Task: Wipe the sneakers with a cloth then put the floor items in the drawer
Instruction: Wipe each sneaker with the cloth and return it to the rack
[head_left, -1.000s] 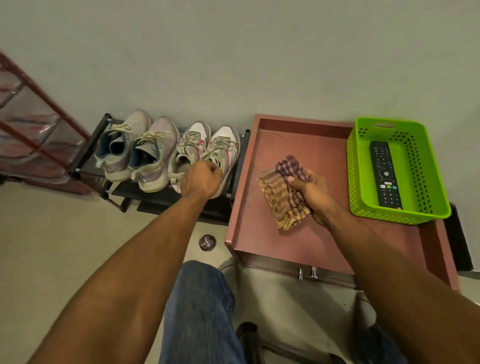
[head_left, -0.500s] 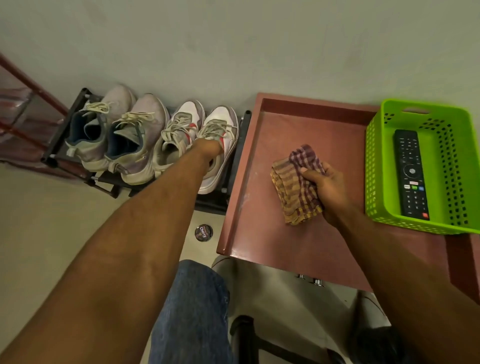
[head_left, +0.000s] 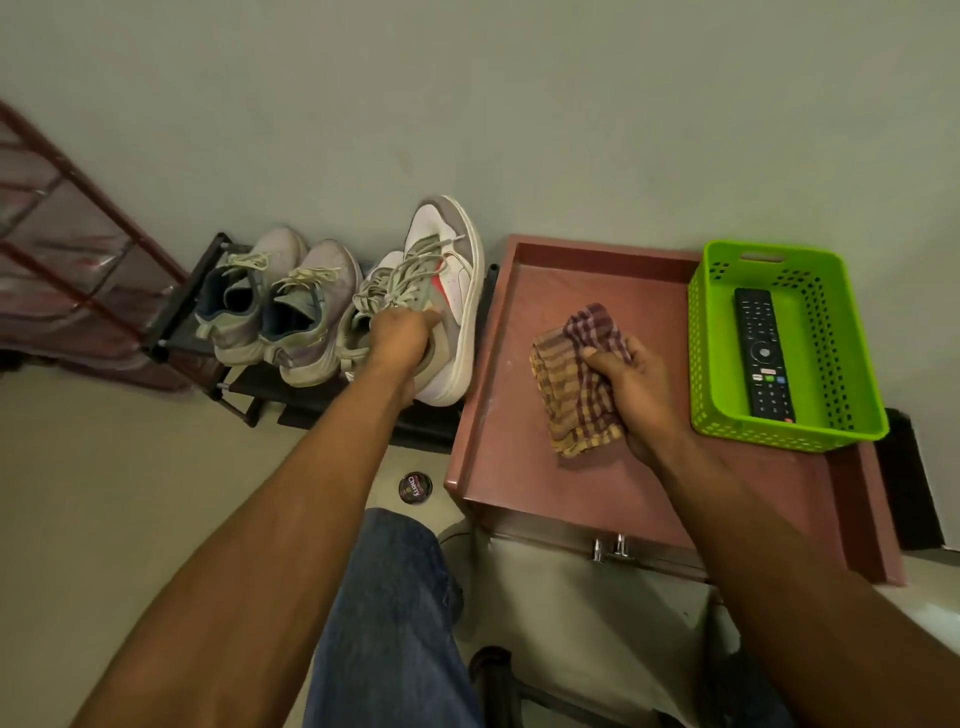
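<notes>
1. The left hand (head_left: 397, 332) has its fingers curled into the collar of a white and grey lace-up sneaker with a red side flash (head_left: 448, 291). The shoe is tilted, its sole edge turned toward the drawer; this grip by the opening leaves the outer surfaces free for wiping.
2. The right hand (head_left: 631, 387) clenches a bunched checked cloth in maroon and mustard (head_left: 574, 384), thumb on top, over the open reddish-brown drawer (head_left: 498, 364). The wad looks ready to meet the shoe.
3. Its partner sneaker (head_left: 363, 296) and a pair of pale grey-lilac mesh trainers (head_left: 280, 306) sit toes to the wall on a low black metal shoe rack (head_left: 171, 322), probably awaiting their turn.
4. A small round dark polish tin (head_left: 415, 487) lies on the floor just beside the drawer's near corner; it seems to be a floor item meant for the drawer.
5. A lime-green perforated plastic basket (head_left: 852, 364) inside the drawer holds a black remote control (head_left: 762, 353).
</notes>
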